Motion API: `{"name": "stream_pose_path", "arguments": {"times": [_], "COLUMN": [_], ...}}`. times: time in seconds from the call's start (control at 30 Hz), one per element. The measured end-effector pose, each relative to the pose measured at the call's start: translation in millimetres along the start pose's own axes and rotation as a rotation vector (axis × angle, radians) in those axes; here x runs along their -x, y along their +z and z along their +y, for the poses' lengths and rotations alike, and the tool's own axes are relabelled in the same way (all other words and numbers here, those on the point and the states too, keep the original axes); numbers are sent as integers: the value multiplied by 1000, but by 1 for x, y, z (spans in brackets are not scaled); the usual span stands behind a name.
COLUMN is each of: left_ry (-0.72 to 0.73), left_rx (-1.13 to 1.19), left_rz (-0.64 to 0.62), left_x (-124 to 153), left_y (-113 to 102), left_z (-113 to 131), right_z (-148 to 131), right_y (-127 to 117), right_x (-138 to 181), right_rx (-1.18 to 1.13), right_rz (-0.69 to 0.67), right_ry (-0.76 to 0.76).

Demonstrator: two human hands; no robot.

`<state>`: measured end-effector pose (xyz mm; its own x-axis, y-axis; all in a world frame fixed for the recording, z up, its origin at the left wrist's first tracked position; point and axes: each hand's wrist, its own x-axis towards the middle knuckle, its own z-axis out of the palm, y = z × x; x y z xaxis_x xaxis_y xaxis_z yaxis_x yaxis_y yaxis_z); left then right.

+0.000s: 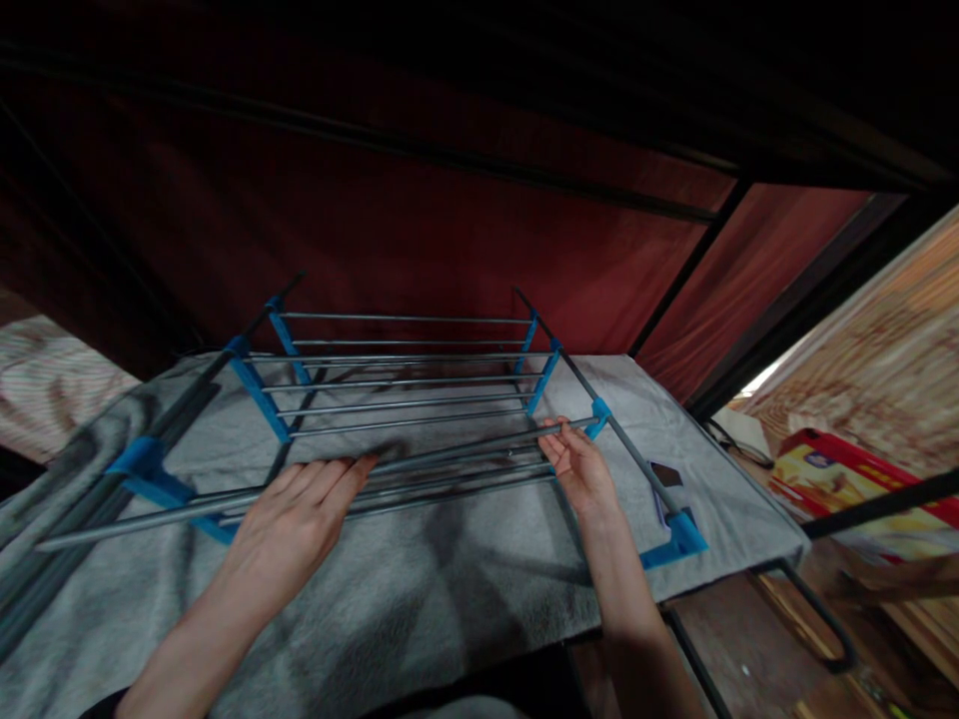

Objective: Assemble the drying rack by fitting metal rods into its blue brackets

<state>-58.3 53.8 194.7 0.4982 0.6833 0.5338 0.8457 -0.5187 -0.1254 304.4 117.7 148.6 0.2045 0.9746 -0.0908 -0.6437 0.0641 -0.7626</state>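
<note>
A partly built rack of grey metal tubes and blue plastic connectors lies before me. My left hand (304,514) is closed over a long grey tube (450,454), whose left end sticks out past a blue connector (154,469). My right hand (576,464) pinches the same tube close to its right end, beside another blue connector (601,411). Several crossbars (405,404) span the rack's far part. A blue end piece (678,539) sits on the side tube at the near right. My left fingers hide part of the tube.
A grey cloth (479,589) covers the surface under the rack. Loose tubes (56,559) lie at the left. A phone-like object (666,489) rests by the right side tube. Dark red sheeting (420,220) hangs behind. A red and yellow box (861,489) stands at the right.
</note>
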Motion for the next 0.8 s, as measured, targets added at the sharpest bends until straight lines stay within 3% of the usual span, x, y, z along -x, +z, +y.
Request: {"name": "stream_pose_path", "arguments": {"times": [0.3, 0.37, 0.47, 0.53, 0.7, 0.8], "left_ry": [7, 8, 13, 17, 24, 21], "left_rx": [-42, -50, -50, -59, -73, -65], "left_rz": [-11, -5, 11, 20, 24, 37], "left_x": [-9, -13, -18, -22, -28, -30], "left_y": [3, 2, 3, 4, 10, 14], "left_z": [-4, -5, -7, -9, -14, -15], "right_z": [0, 5, 10, 9, -2, -5], "right_y": [-8, -20, -44, -57, -63, -58], "right_x": [3, 4, 1, -6, -24, -26], "right_rx": [102, 214, 439, 570, 605, 608], "right_rz": [12, 113, 384, 491, 339, 324], "right_ry": [-31, -96, -369, -523, -547, -537]}}
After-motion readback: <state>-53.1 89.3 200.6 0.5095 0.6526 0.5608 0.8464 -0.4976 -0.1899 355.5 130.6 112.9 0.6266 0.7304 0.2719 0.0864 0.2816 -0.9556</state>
